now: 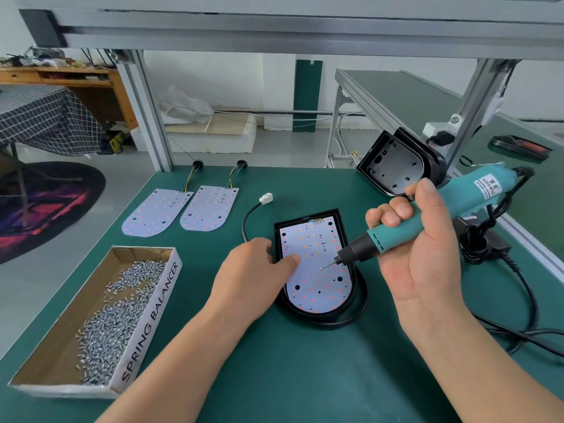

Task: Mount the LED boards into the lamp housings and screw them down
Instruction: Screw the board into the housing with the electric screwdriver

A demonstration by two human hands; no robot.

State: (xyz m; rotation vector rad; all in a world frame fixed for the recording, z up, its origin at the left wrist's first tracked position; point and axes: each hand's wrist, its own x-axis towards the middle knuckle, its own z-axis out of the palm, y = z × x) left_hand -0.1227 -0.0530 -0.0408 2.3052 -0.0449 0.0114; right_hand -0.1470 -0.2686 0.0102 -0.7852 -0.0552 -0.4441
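A black lamp housing (357, 271) lies on the green mat with a white LED board (317, 282) seated inside it. My left hand (253, 273) rests on the housing's left edge, its thumb pressing on the board. My right hand (418, 248) grips a teal electric screwdriver (427, 213). The tool's bit points down-left, with its tip just above the board's middle. Two more LED boards (157, 212) (210, 207) with coloured wires lie flat at the back left. Black empty housings (393, 163) lean at the back right.
A cardboard box (146, 328) marked SPRING BALANCER holds several loose screws at the front left. The housing's black cable with a white plug (266, 197) loops behind it. The screwdriver's cord (525, 300) trails over the mat on the right. Aluminium frame posts stand behind the bench.
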